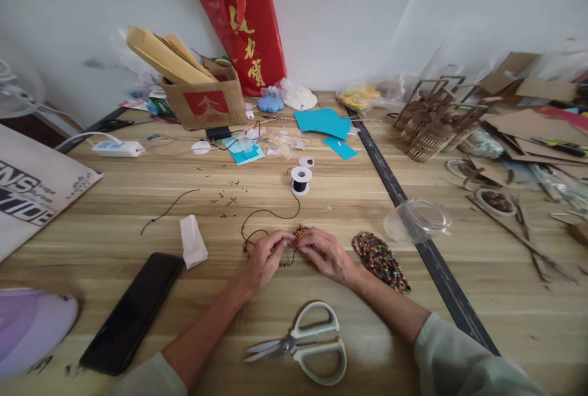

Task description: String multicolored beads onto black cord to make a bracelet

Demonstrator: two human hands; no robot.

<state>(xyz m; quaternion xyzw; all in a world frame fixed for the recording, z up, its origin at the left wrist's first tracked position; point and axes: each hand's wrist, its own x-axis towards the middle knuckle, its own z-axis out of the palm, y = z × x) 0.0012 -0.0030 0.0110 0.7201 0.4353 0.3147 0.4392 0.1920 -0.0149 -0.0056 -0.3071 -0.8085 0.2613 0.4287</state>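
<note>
My left hand (267,255) and my right hand (327,253) meet over the middle of the table, fingertips pinched close together on a strand of small coloured beads (300,231). Part of the strand shows beyond the fingers and below the left hand; the rest is hidden under it. Black cord (269,211) curves from the beads up to a white spool (301,180) wound with black cord. Just right of my right hand lies a heap of multicoloured bead strands (380,261). White-handled scissors (298,344) lie with blades slightly apart, nearer to me than both hands.
A black phone (132,313) and folded white paper (193,241) lie at left. A clear plastic container (418,220) stands at right across a dark strip (441,280). Farther back are blue cards (322,122), a cardboard box (209,104), a red bag (250,29) and small woven baskets (427,127).
</note>
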